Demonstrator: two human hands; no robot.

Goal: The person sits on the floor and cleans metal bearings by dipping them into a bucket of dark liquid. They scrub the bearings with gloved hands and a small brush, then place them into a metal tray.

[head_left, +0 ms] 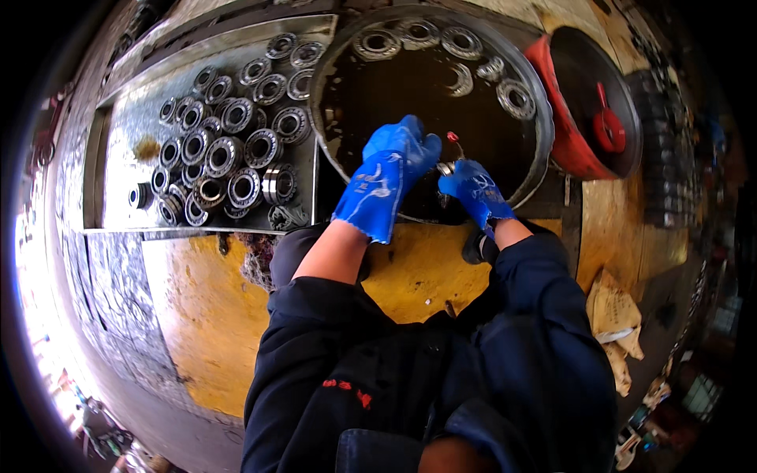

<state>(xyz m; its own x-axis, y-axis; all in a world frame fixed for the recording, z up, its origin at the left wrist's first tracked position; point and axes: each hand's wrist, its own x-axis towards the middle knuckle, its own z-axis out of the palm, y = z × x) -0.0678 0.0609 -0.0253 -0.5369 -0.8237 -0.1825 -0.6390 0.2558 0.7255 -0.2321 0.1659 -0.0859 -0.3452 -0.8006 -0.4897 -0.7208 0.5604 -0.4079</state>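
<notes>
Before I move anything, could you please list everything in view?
tray: one, silvery, left
tray bearings: dozens, silvery, in tray
basin: one, grey, centre
liquid: one pool, brown, in basin
basin bearings: at least six, silvery, far side
tub: one, red outside, right
scoop: one, red, inside tub
floor panel: count unclear, yellow, below basin
sack: at least one, tan, right
metal part: one, silvery, basin's near side
sleeves: two, navy, lower centre
left hand: one, blue-gloved, over basin
right hand: one, blue-gloved, over basin
</notes>
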